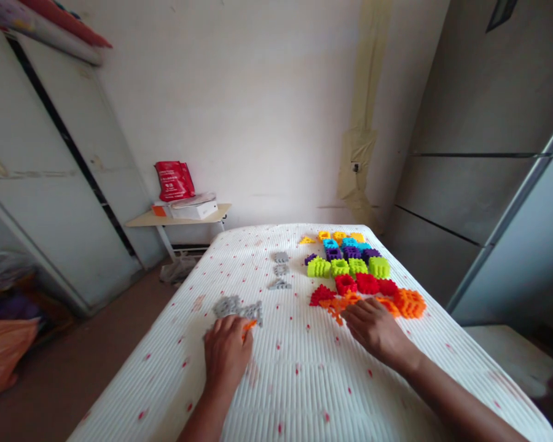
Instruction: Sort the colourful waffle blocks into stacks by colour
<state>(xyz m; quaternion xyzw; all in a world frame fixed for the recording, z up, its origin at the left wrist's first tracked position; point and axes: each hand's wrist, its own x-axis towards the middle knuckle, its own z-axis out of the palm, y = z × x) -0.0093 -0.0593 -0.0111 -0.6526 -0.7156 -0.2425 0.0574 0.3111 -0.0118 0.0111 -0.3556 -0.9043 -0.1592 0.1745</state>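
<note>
My left hand (225, 351) is closed around a small orange interlocking plastic piece (249, 326), whose end pokes out by the thumb. Just beyond its fingers lie grey interlocking pieces (228, 305), partly covered by the hand. Over on the right, my right hand (374, 328) reaches into a row of orange interlocking pieces (410, 303). Its fingers are bent together and touch an orange interlocking piece (334, 305); the fingertips are partly hidden. Right behind that row sit red interlocking pieces (367, 283).
Lime green blocks (319, 267), purple blocks (351, 253), blue blocks (349, 242) and yellow blocks (340, 236) stand in rows farther back. Several grey pieces (281, 269) line the middle of the white quilted table cover (276, 380). A refrigerator (470, 184) rises at the right.
</note>
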